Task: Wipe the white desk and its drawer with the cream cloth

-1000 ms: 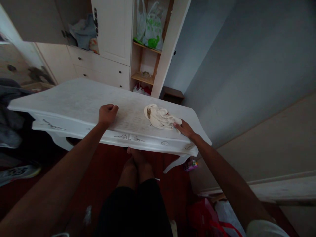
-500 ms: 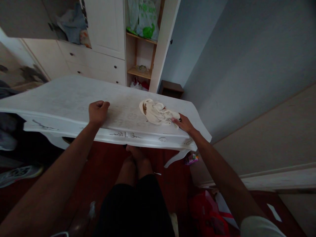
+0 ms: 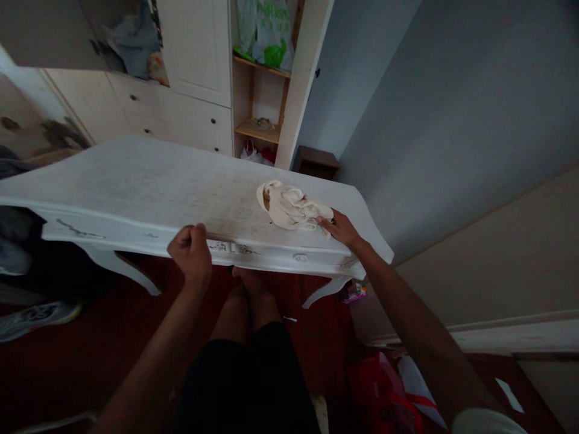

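A crumpled cream cloth (image 3: 294, 208) lies on the right half of the white table (image 3: 172, 172); its exact kind does not show. My right hand (image 3: 339, 226) pinches the cloth's right end between thumb and fingers, low against the tabletop. Closed into a fist, my left hand (image 3: 192, 253) hovers at the table's front edge, in front of the drawer fronts. Whatever its curled fingers hold, if anything, is hidden. Brownish marks spread over the tabletop left of the cloth.
Behind the table stands a white wardrobe (image 3: 199, 54) with plastic bags (image 3: 266, 36) on a shelf. A small brown box-like unit (image 3: 316, 161) sits by the grey wall (image 3: 452, 120). Red bags (image 3: 375, 386) lie on the floor at right, a shoe (image 3: 40, 319) at left.
My left hand has moved from above the tabletop toward me and slightly right, down to the front edge, still closed. My right hand and the cloth have stayed nearly in place.
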A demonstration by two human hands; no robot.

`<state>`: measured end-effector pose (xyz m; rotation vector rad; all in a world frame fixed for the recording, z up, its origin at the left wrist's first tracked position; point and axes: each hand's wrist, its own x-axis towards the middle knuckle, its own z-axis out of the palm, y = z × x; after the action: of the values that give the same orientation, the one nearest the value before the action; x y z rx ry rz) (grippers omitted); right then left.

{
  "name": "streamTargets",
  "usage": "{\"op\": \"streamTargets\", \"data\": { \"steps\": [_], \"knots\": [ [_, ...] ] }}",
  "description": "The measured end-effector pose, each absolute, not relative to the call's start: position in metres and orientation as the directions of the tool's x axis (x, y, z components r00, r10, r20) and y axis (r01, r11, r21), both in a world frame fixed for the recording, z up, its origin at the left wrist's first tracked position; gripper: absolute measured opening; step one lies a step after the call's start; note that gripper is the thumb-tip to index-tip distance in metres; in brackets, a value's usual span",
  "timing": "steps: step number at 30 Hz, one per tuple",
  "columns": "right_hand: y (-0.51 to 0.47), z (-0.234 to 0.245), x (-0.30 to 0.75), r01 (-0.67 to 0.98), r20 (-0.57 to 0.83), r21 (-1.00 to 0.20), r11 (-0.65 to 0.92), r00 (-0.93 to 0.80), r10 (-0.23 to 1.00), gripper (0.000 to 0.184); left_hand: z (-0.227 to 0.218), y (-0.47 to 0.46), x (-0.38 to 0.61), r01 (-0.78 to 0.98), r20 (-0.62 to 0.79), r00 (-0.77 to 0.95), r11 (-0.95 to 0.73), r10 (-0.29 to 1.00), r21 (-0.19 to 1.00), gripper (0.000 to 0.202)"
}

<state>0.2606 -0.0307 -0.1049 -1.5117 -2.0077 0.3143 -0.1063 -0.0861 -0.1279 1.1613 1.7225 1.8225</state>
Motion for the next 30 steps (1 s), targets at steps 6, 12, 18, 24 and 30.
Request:
{"op": "streamTargets", "data": {
  "steps": [6, 12, 18, 24, 30],
  "knots": [
    [-0.03, -0.105, 0.26, 0.804, 0.318, -0.502, 0.318, -0.17, 0.933, 0.061, -0.172, -0.129, -0.032, -0.085, 0.007, -0.181, -0.023, 0.983, 0.996, 0.038],
    [-0.029, -0.104, 0.261, 0.81, 0.334, -0.482, 0.333, -0.181, 0.925, 0.06, -0.177, -0.113, 0.019, -0.234, -0.549, 0.488, 0.707, 0.679, 0.667, 0.046],
    [-0.03, -0.104, 0.26, 0.793, 0.341, -0.502, 0.345, -0.185, 0.922, 0.056, -0.179, -0.102, 0.043, -0.296, -0.517, 0.637, 0.8, 0.572, 0.522, 0.032],
    [-0.029, -0.103, 0.26, 0.803, 0.34, -0.497, 0.33, -0.17, 0.925, 0.056, -0.183, -0.099, 0.052, -0.392, -0.462, 0.689, 0.823, 0.558, 0.41, 0.023],
    [-0.026, -0.104, 0.261, 0.807, 0.347, -0.481, 0.343, -0.183, 0.92, 0.059, -0.181, -0.104, 0.055, -0.359, -0.514, 0.618, 0.795, 0.595, 0.488, 0.026]
  ]
}}
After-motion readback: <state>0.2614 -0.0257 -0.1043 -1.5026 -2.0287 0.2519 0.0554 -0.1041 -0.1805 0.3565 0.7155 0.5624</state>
